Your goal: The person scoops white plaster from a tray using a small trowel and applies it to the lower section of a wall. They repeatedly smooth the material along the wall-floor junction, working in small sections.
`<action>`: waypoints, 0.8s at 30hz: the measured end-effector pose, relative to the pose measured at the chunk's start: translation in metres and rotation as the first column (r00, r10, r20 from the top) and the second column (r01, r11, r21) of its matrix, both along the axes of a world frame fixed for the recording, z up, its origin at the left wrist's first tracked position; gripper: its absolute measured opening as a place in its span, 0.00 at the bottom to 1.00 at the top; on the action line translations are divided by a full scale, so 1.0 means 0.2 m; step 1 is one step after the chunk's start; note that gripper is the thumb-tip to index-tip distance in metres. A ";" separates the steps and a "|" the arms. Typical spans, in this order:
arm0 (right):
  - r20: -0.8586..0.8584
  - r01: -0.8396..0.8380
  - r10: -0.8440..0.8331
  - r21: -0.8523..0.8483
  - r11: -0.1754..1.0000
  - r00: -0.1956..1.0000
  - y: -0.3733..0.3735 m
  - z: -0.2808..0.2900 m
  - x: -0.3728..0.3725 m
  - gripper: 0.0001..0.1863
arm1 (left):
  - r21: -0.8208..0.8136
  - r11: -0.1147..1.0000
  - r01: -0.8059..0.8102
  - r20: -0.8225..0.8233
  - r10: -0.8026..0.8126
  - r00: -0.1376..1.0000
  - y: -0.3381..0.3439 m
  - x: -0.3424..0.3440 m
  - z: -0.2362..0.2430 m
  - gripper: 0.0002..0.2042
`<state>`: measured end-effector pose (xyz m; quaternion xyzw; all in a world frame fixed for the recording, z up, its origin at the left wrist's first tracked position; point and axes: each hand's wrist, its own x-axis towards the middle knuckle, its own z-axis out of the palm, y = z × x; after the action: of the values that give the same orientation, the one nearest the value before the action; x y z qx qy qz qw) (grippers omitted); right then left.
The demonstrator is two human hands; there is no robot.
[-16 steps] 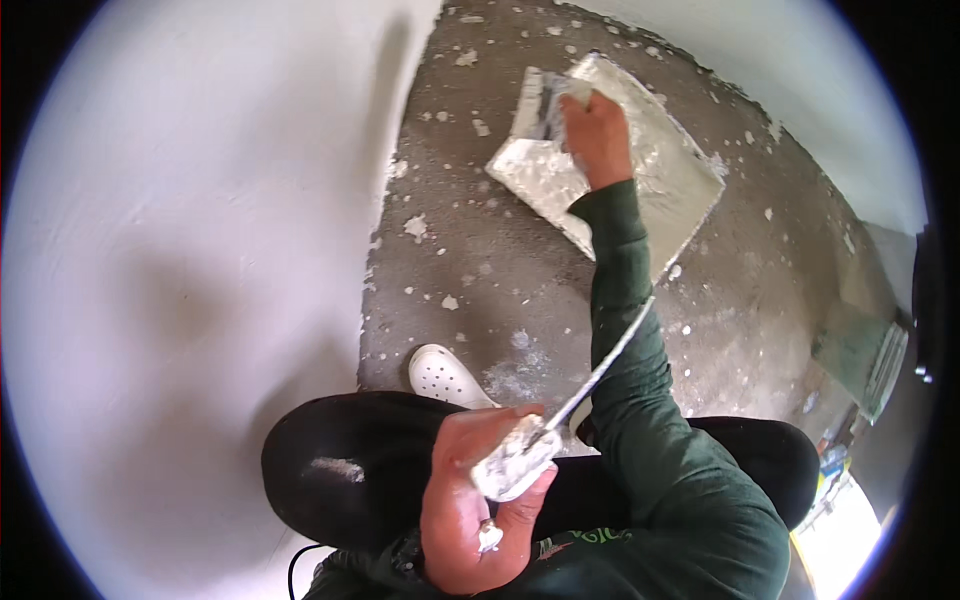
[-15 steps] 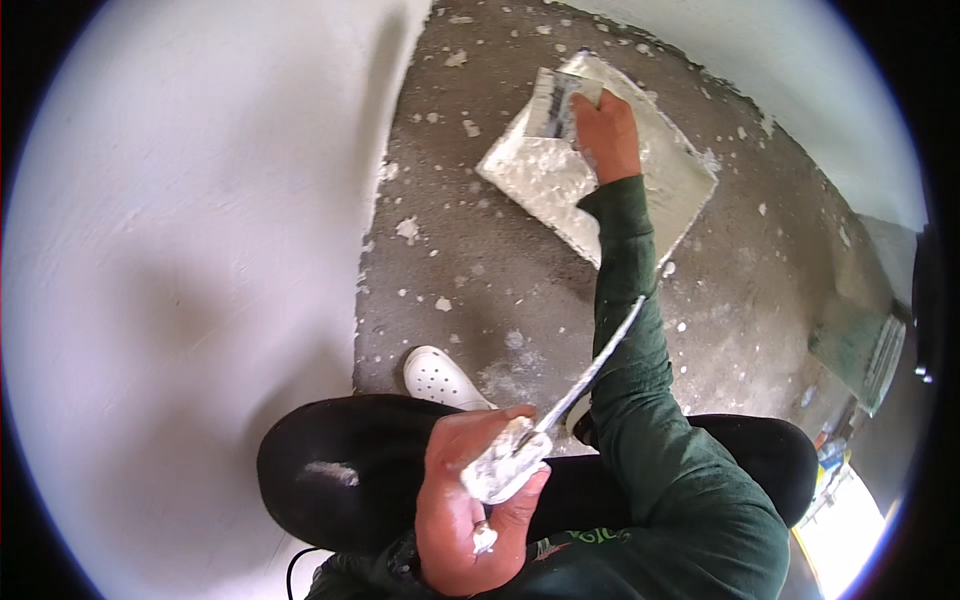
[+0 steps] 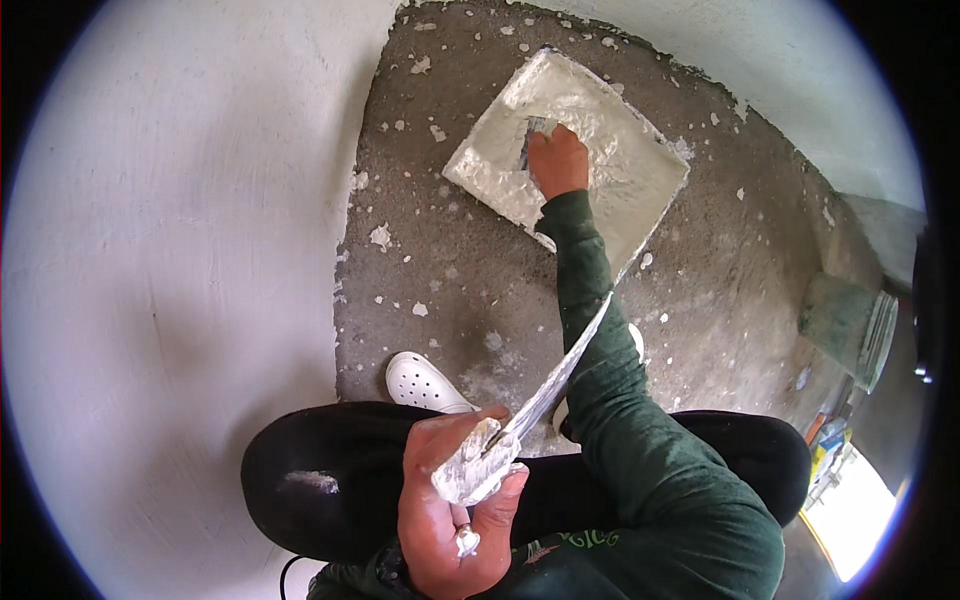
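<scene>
Both hands are busy. Biggest here is the white wall (image 3: 170, 280) on the person's left, with the gray floor (image 3: 470, 290) beside it, dotted with white blobs. On the floor, far ahead of the person, lies the square board (image 3: 640, 190), thick with wet white plaster. The right hand (image 3: 556, 160) reaches all the way out to it, arm stretched long in a green sleeve (image 3: 600, 350). It is closed around a small scraper (image 3: 530, 140) whose blade presses into the plaster. The left hand (image 3: 450, 510) stays close to the body, above the black pants (image 3: 330, 480). It grips the plastered handle of a wide trowel (image 3: 555, 385). The trowel's long thin blade points up and away, toward the board, along the right arm. So the right hand is at the plaster; the left is well apart. A white shoe (image 3: 425, 382) peeks out below.
</scene>
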<state>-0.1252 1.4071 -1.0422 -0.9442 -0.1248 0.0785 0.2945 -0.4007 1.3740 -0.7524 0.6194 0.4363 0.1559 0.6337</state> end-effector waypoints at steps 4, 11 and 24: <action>0.018 0.047 -0.048 0.067 0.997 0.999 -0.01 0.01 0.01 0.17 | 0.053 0.998 0.029 -0.025 -0.027 0.999 -0.01 0.00 0.01 0.22; 0.000 -0.002 0.002 0.083 0.997 1.000 0.11 0.01 0.03 0.15 | 0.061 0.998 0.005 -0.039 -0.002 0.999 -0.04 0.01 0.03 0.23; 0.012 -0.323 0.350 0.418 0.849 0.937 -0.23 -0.63 0.24 0.07 | -0.081 0.996 -0.025 0.008 0.026 1.000 -0.09 0.01 0.01 0.24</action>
<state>-0.0772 1.3608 -1.1676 -0.8207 -0.2923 0.1309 0.4731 -0.3983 1.3567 -0.7503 0.5871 0.4472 0.1491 0.6581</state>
